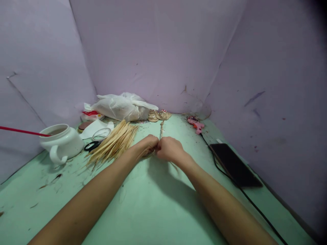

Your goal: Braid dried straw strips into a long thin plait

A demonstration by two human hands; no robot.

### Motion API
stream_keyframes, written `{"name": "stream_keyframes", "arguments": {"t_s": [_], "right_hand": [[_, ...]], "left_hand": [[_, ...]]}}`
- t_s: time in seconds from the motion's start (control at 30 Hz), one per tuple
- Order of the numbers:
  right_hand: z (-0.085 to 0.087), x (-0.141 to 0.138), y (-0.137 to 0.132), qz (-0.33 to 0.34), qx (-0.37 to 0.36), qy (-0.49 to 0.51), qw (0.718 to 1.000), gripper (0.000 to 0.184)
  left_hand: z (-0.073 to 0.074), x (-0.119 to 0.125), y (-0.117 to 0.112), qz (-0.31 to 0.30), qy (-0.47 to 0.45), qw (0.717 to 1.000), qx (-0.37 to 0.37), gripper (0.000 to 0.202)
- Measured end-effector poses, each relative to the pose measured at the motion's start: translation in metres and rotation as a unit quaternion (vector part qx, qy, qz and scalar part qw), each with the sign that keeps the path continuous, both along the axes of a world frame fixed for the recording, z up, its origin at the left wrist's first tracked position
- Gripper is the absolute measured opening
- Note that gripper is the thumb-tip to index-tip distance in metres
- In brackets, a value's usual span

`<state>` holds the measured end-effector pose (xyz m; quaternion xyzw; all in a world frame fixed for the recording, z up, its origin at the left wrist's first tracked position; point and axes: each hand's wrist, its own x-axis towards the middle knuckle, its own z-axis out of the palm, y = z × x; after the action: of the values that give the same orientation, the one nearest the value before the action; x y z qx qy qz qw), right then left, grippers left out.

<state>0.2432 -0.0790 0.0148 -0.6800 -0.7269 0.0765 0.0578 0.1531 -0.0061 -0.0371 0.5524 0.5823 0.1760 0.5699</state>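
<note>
L hand [145,144] & R hand [170,148] met knuckle to knuckle over the table [143,204], both pinched tight on 1 thin twisted strand [161,127]. Its far end ran away from them, prob. to hold it taut. 1 straw bundle [114,143] lay just left, handy. Also 1 scissors [90,146], 1 glue gun [196,124], 1 phone [235,163].

Mint-green table [158,204] flecked with brown debris; pale lilac walls [158,51] with dark smudges; white pot [62,141]; red stick [22,131]; pale tan straw bundle [114,143]; tan braided strand [161,129]; translucent white bag [122,107]; pink glue gun [196,124]; black phone [235,165] and black cable [217,166].
</note>
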Motion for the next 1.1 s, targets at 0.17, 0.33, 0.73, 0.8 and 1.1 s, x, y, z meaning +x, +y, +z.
{"name": "stream_keyframes", "arguments": {"t_s": [0.17, 0.33, 0.73, 0.8, 1.1], "right_hand": [[-0.005, 0.026, 0.024, -0.111, 0.048, 0.219, 0.968, 0.025], [-0.03, 0.022, 0.035, -0.142, -0.193, 0.487, 0.84, 0.01], [-0.049, 0.037, 0.043, -0.078, -0.263, 0.604, 0.749, 0.018], [-0.051, 0.038, 0.042, -0.07, -0.245, 0.604, 0.755, 0.016], [-0.057, 0.037, 0.041, -0.055, -0.182, 0.6, 0.777, 0.01]], "left_hand": [[0.015, -0.009, -0.002, -0.032, -0.039, 0.999, 0.013, 0.016], [0.021, -0.009, -0.007, -0.037, -0.041, 0.998, 0.006, 0.011], [0.019, -0.012, -0.005, -0.095, -0.034, 0.995, 0.01, 0.006], [0.018, -0.013, -0.005, -0.104, -0.037, 0.994, 0.007, 0.005], [0.02, -0.014, -0.004, -0.126, 0.019, 0.989, 0.077, 0.003]]}}
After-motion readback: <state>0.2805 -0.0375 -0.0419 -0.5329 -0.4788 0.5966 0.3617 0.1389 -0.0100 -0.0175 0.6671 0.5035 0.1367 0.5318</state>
